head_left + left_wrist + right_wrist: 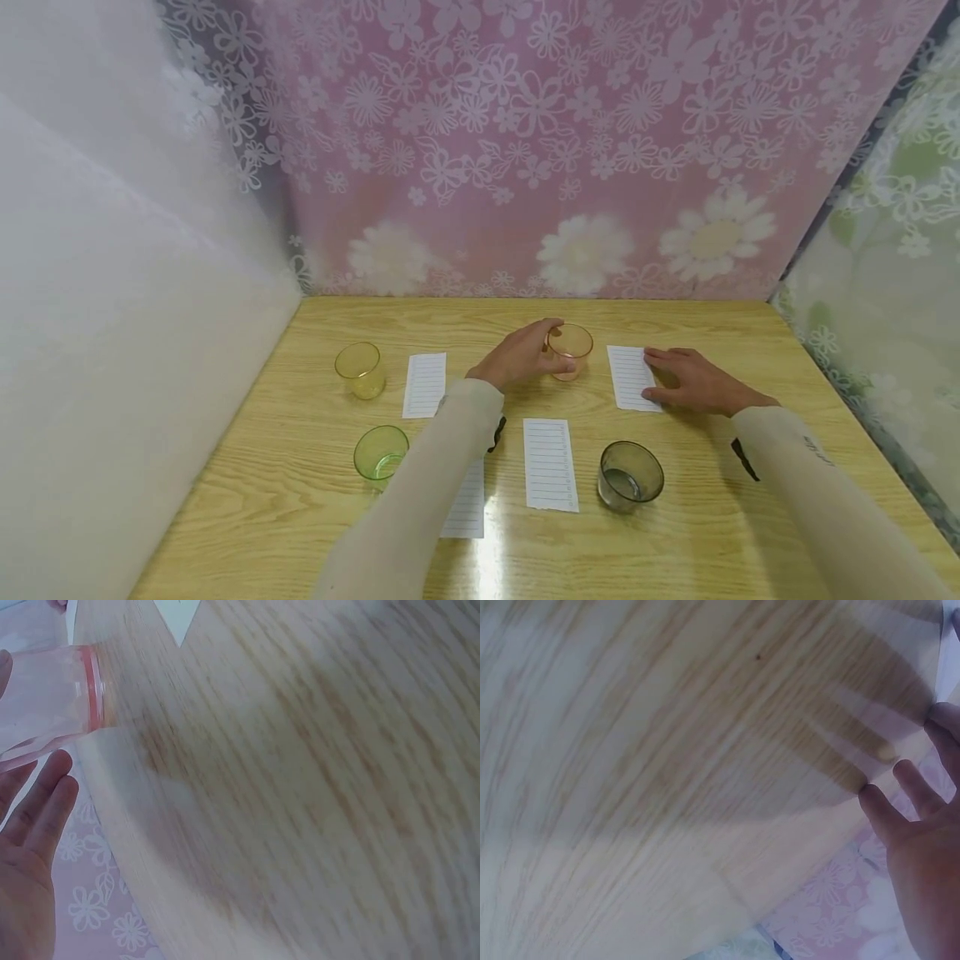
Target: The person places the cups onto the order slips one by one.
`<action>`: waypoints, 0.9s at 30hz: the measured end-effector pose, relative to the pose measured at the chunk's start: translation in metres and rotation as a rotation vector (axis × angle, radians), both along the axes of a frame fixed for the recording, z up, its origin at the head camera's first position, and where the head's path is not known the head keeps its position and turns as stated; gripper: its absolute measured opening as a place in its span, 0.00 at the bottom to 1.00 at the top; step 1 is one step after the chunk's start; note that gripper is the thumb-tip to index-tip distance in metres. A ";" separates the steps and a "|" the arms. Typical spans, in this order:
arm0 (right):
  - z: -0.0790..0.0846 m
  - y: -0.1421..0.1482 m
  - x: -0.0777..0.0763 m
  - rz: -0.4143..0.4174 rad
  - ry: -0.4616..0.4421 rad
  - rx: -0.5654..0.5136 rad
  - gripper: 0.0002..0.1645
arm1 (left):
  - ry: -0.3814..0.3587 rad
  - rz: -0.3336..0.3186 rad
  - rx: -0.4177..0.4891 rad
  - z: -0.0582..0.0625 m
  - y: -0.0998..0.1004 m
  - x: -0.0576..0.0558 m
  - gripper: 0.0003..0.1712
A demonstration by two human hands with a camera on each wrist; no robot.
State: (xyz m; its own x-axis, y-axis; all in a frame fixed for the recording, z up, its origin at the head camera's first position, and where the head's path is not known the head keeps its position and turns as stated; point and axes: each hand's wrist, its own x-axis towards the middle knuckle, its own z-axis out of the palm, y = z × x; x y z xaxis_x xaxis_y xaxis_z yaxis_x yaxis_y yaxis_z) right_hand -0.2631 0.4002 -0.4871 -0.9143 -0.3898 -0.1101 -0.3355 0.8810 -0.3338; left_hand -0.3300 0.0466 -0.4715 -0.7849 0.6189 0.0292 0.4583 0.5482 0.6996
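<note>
My left hand [519, 357] holds a pinkish-orange glass cup [576, 364] by its left side, thumb in front and fingers behind. In the left wrist view the same glass cup [52, 697] lies between the thumb, partly cut off at the edge, and the fingers. Just right of the cup, my right hand [697, 380] touches the right edge of a lined paper slip [628, 379], fingertips and thumb set apart. The right wrist view shows the fingertips [874, 796] down at the table surface, with the paper mostly out of frame.
On the wooden table [277, 467] stand a yellow glass cup [363, 375], a green glass cup [380, 454] and a dark grey glass cup [628, 479]. Lined slips lie at left [424, 385], centre [550, 467] and under the left sleeve [467, 508]. A flowered pink cloth [487, 167] hangs behind.
</note>
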 end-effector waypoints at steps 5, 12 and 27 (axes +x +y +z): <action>0.000 -0.003 0.001 0.007 0.015 0.040 0.55 | -0.005 0.006 0.019 -0.001 0.000 0.000 0.50; 0.002 -0.008 0.004 0.031 0.060 0.095 0.52 | 0.016 0.006 0.029 0.000 0.002 0.001 0.50; 0.007 -0.019 0.007 0.105 0.145 0.145 0.48 | 0.013 -0.022 0.019 0.009 0.016 0.004 0.51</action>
